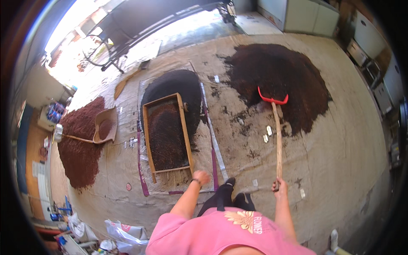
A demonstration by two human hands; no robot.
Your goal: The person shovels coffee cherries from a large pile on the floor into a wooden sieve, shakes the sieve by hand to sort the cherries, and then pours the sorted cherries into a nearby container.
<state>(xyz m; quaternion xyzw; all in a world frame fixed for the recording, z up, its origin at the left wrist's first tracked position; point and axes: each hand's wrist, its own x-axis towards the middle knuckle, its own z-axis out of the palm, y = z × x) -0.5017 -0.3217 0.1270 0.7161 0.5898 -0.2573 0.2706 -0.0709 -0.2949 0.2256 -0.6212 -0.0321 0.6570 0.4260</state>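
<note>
At the upper right of the frame lies a very dark brown heap (278,83), and on it a bright red shovel blade (272,100) with a pale, light-tan wooden handle (279,144). At centre, a sieve frame (166,132) of yellowish wood encloses dark brown material over a near-black pile (176,83). The sheet (178,187) beneath is greyish with a purple-magenta border. At left, a reddish-brown heap (80,148) carries a tan scoop (105,125). The floor covering (331,161) is dusty beige. The shirt (216,236) at the bottom is pink with a cream flower print.
</note>
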